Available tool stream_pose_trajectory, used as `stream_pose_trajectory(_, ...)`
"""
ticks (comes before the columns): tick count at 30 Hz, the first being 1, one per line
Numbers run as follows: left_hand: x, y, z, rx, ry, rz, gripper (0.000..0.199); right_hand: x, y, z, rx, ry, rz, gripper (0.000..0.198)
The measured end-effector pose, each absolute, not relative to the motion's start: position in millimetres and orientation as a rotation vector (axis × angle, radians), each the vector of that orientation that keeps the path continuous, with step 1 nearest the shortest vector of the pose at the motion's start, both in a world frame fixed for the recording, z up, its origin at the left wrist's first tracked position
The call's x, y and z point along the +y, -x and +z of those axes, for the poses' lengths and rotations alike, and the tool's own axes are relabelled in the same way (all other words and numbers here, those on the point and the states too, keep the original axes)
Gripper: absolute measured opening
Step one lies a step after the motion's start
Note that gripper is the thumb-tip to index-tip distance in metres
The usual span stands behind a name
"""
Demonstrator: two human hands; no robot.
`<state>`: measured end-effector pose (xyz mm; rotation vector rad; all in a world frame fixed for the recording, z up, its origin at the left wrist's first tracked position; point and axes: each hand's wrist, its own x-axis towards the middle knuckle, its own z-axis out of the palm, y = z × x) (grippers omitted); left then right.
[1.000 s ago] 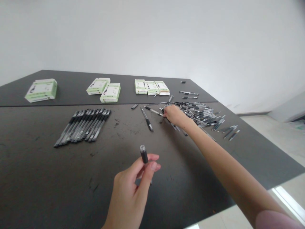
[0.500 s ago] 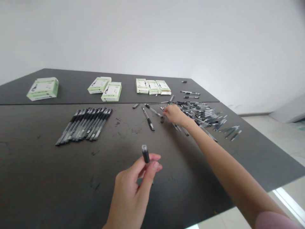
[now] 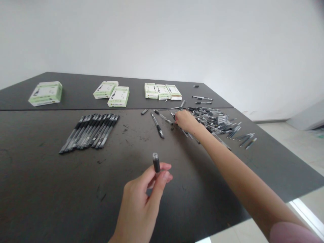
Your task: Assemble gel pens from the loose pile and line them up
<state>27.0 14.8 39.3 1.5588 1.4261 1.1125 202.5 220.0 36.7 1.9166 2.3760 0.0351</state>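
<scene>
Upright between the thumb and fingers of my left hand (image 3: 144, 199) is a pen barrel (image 3: 156, 163) with a black grip and a clear top end; its lower part is hidden by the hand. My right hand (image 3: 186, 121) reaches to the left side of a pile of pens (image 3: 212, 118). Its fingers are curled down among them, and what they grip, if anything, is hidden. A single pen (image 3: 157, 125) with a black grip lies left of that hand, near a small black cap (image 3: 144, 111).
A neat row of capped pens (image 3: 89, 131) lies at the left. Green-and-white boxes (image 3: 118, 97) stand along the back of the dark table (image 3: 76, 195). Several thin pen parts (image 3: 245, 139) lie right of the pile, and a few pens (image 3: 202, 98) farther back.
My right hand has shifted slightly right within the pile, its fingers more tucked under. The pen barrel in my left hand has moved a touch to the right and stands a little straighter.
</scene>
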Motion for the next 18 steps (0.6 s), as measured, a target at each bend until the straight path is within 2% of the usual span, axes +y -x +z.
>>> stream_pose_trajectory(18,17.0,-28.2,39.1,1.411,-1.574,1.145,0.015,216.2,-204.3,41.5,2.411,-1.98,0.098,0.028)
